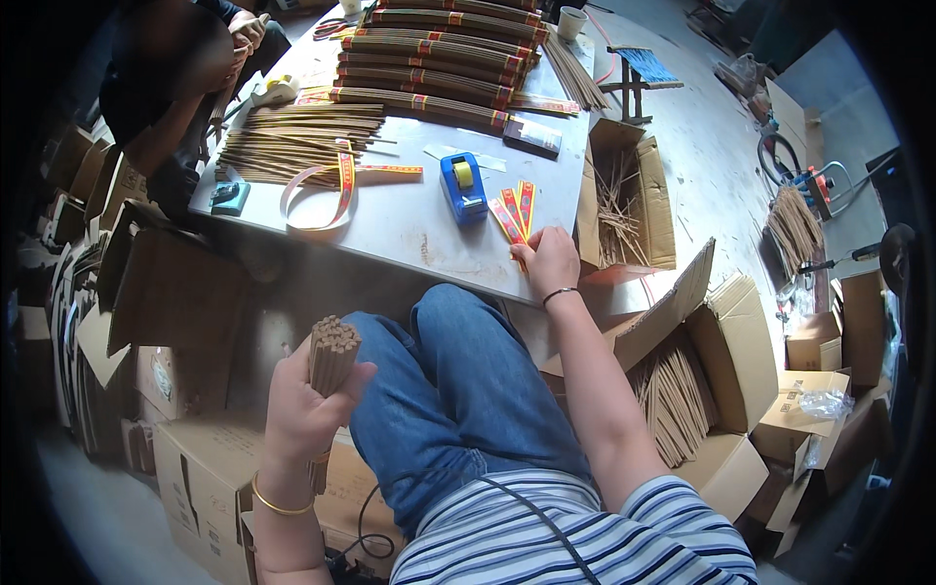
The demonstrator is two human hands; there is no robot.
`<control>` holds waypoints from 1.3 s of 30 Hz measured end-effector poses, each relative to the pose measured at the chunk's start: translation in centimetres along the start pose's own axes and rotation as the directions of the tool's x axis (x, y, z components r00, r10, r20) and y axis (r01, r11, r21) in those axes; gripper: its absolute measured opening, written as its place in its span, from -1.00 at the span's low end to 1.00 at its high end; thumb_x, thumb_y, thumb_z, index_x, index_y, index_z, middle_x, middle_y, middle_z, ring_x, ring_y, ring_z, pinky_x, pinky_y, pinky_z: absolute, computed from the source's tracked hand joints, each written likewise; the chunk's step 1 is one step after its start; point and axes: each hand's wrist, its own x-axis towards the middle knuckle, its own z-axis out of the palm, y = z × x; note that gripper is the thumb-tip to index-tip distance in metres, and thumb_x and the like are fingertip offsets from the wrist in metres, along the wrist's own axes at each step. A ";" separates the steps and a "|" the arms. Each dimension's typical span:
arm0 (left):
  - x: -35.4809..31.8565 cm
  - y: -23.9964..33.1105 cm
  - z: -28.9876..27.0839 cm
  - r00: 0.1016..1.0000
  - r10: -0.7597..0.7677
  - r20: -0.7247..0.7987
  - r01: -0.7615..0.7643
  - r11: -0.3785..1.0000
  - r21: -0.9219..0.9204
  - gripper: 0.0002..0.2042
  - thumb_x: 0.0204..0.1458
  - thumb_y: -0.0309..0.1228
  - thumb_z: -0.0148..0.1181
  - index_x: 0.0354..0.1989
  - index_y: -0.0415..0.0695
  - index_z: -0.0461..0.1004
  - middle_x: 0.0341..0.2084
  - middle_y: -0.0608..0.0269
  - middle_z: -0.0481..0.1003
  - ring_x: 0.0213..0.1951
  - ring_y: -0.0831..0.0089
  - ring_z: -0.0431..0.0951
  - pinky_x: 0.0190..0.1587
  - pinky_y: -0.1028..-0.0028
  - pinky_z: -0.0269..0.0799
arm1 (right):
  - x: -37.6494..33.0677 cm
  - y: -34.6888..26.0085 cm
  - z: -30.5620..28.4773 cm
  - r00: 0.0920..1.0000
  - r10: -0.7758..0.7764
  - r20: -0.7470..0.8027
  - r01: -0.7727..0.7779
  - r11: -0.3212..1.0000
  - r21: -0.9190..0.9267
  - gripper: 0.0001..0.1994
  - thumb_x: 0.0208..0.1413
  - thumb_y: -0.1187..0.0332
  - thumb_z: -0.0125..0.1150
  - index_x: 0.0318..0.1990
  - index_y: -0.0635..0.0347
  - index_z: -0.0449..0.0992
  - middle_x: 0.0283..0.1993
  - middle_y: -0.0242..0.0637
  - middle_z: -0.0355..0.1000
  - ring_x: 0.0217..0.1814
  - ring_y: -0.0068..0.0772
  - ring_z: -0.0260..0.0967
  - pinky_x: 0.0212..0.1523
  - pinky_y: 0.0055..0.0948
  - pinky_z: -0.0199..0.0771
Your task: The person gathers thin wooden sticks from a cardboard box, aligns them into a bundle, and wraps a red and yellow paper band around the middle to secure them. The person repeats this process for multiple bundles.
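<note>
a bundle of sticks (331,355) is gripped upright in the left hand (304,409), fingers closed around it, held off the table above the left knee, beside the jeans (458,380). the right hand (549,261) is laid at the near edge of the table (409,219), its fingers curled down on the lower ends of a few red-and-yellow paper strips (514,210), which are fanned out on the surface just above the hand. a blue tape dispenser (462,187) is set just left of the strips, near the near edge. a looped ribbon (327,190) of the same red-and-yellow pattern is spread further left, and loose sticks (292,141) are piled toward the left edge. banded bundles (439,58) are stacked in rows along the far edge, with a white cup (571,21) at the far right corner. an open carton (624,195) holding a few sticks is placed against the right edge of the table, and another open carton (702,380) filled with sticks is seen below it on the floor. another person's hands (249,34) are seen at the far left corner.
</note>
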 end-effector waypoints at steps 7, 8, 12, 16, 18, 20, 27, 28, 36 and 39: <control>-1.0 -1.8 0.5 0.999 -0.009 0.033 0.006 0.997 0.080 -0.82 0.00 -0.42 0.31 -0.34 -0.22 0.44 -0.63 0.38 0.42 -0.59 0.67 0.34 -0.52 0.58 0.26 | 0.6 0.9 -1.8 0.996 0.087 0.031 -0.092 0.960 0.263 -0.75 -0.08 0.20 0.41 -0.43 0.20 0.55 -0.41 -0.14 0.54 -0.35 -0.18 0.52 -0.25 -0.28 0.49; -1.1 -1.7 0.4 0.999 -0.013 0.031 0.010 0.996 0.094 -0.81 0.00 -0.42 0.31 -0.33 -0.23 0.45 -0.61 0.36 0.44 -0.57 0.66 0.36 -0.50 0.57 0.28 | 0.2 0.7 -2.0 0.998 0.058 0.035 -0.066 0.940 0.333 -0.75 -0.07 0.21 0.41 -0.43 0.21 0.55 -0.41 -0.15 0.54 -0.35 -0.20 0.52 -0.26 -0.30 0.48; -0.3 -1.3 0.9 0.997 0.069 -0.020 -0.068 0.996 0.059 -0.73 0.02 -0.36 0.31 -0.18 -0.25 0.47 -0.44 0.20 0.56 -0.42 0.54 0.48 -0.30 0.49 0.41 | -6.9 -4.8 -6.9 0.881 -0.276 0.385 -0.126 0.647 0.752 -0.85 0.08 0.40 0.29 -0.32 0.32 0.52 -0.38 -0.39 0.52 -0.35 -0.67 0.41 -0.28 -0.60 0.42; 0.2 0.3 1.4 0.991 0.132 -0.023 -0.130 0.990 0.061 -0.68 0.03 -0.30 0.33 -0.14 -0.25 0.47 -0.44 0.18 0.56 -0.41 0.55 0.48 -0.31 0.51 0.41 | -11.7 -7.8 -10.2 0.750 -0.392 0.532 -0.173 0.661 0.730 -0.84 0.08 0.37 0.32 -0.32 0.27 0.51 -0.43 -0.43 0.49 -0.41 -0.70 0.37 -0.32 -0.63 0.39; -0.2 0.5 1.4 0.990 0.137 -0.017 -0.136 0.989 0.060 -0.73 0.04 -0.34 0.30 -0.18 -0.26 0.49 -0.50 0.20 0.55 -0.46 0.56 0.48 -0.36 0.51 0.41 | -12.5 -8.2 -11.0 0.714 -0.437 0.547 -0.082 0.724 0.685 -0.83 0.05 0.36 0.34 -0.32 0.26 0.52 -0.43 -0.42 0.48 -0.44 -0.67 0.36 -0.34 -0.61 0.38; -0.5 0.0 1.5 0.985 0.170 -0.020 -0.168 0.984 0.063 -0.76 0.05 -0.36 0.28 -0.21 -0.27 0.50 -0.53 0.21 0.55 -0.49 0.56 0.48 -0.38 0.51 0.41 | -12.9 -8.1 -11.2 0.696 -0.484 0.530 -0.001 0.738 0.675 -0.82 0.03 0.36 0.37 -0.32 0.25 0.52 -0.42 -0.40 0.47 -0.44 -0.62 0.36 -0.34 -0.58 0.37; -2.8 1.2 3.1 0.951 0.309 -0.020 -0.304 0.944 0.130 -0.82 -0.06 -0.48 0.29 -0.31 -0.23 0.46 -0.56 0.11 0.52 -0.52 0.35 0.56 -0.41 0.48 0.42 | -14.4 -11.0 -10.6 0.767 -0.634 0.100 0.249 0.438 0.863 -0.84 0.02 0.38 0.36 -0.32 0.25 0.54 -0.38 -0.30 0.45 -0.32 -0.38 0.36 -0.24 -0.50 0.36; -3.0 1.3 3.5 0.946 0.322 -0.018 -0.317 0.938 0.138 -0.82 -0.06 -0.48 0.30 -0.31 -0.22 0.45 -0.55 0.09 0.53 -0.51 0.30 0.58 -0.41 0.47 0.42 | -14.6 -11.0 -10.5 0.763 -0.638 0.109 0.219 0.413 0.884 -0.85 0.03 0.40 0.35 -0.32 0.26 0.53 -0.37 -0.30 0.45 -0.31 -0.36 0.36 -0.23 -0.50 0.36; -4.5 0.5 5.3 0.872 0.471 -0.132 -0.356 0.796 0.489 -0.69 -0.09 -0.38 0.36 -0.21 -0.12 0.37 -0.50 0.08 0.52 -0.45 0.10 0.59 -0.45 0.31 0.48 | -16.4 -13.0 -16.6 0.662 -0.741 -0.108 0.622 0.464 0.630 -0.80 -0.09 0.32 0.46 -0.45 0.20 0.54 -0.45 -0.35 0.41 -0.32 -0.45 0.32 -0.32 -0.53 0.31; -5.1 0.8 5.7 0.849 0.510 -0.139 -0.348 0.736 0.581 -0.66 -0.10 -0.37 0.37 -0.20 -0.12 0.36 -0.51 0.10 0.51 -0.46 0.11 0.58 -0.47 0.30 0.47 | -16.9 -13.4 -16.6 0.714 -0.692 -0.108 0.587 0.507 0.631 -0.78 -0.18 0.40 0.51 -0.50 0.19 0.51 -0.46 -0.34 0.40 -0.36 -0.43 0.31 -0.36 -0.54 0.31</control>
